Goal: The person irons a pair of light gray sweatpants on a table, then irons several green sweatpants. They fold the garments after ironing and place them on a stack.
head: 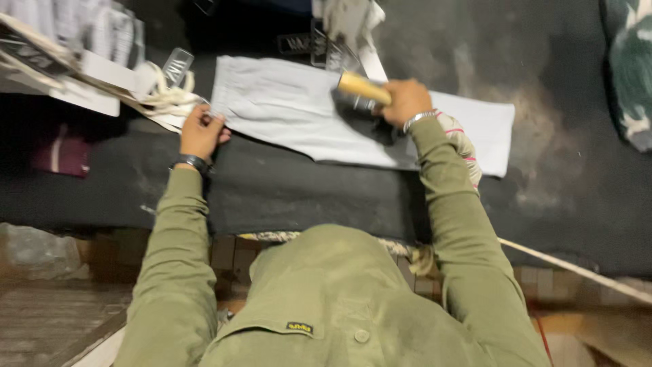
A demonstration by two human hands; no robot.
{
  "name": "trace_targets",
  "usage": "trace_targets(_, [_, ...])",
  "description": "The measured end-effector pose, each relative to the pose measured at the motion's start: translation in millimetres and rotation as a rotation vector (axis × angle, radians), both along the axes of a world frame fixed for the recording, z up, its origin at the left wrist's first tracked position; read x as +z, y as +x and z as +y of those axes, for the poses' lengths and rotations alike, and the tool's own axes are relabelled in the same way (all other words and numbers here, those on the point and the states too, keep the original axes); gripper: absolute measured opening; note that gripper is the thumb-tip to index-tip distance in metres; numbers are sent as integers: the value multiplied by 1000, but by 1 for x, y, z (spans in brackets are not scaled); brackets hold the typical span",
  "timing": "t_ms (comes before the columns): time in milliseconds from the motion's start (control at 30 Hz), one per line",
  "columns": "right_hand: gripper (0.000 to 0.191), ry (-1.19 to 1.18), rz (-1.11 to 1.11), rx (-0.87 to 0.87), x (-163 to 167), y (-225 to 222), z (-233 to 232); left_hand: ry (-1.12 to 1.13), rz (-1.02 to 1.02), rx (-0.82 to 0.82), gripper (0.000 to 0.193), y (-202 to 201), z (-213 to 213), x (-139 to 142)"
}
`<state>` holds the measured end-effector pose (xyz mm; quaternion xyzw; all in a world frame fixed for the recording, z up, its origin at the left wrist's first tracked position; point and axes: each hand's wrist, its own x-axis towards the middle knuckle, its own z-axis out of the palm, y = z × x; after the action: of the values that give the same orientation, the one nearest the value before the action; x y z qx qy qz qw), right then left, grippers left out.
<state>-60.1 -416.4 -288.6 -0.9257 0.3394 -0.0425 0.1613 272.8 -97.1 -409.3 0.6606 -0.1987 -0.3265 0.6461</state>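
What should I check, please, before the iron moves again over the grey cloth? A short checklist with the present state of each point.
1. Right hand grips the wooden handle of the iron: ok.
2. Left hand pins the near left edge of the grey cloth: ok.
3. Left hand is apart from the iron: ok.
4. Cloth lies flat on the dark padded table: mostly ok; the part beneath the iron is hidden.
5. White cord by the cloth's left corner stays off it: cannot tell, it lies very close.
6. Iron's heat: cannot tell.
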Motion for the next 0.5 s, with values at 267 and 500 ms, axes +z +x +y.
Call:
trace_targets(267, [34, 40, -126, 308, -9, 91, 28, 64, -6, 119, 32, -5, -2, 0])
trace_targets(500, [24, -94, -80, 203, -26, 189, 84, 63, -11, 190, 27, -8, -3, 7])
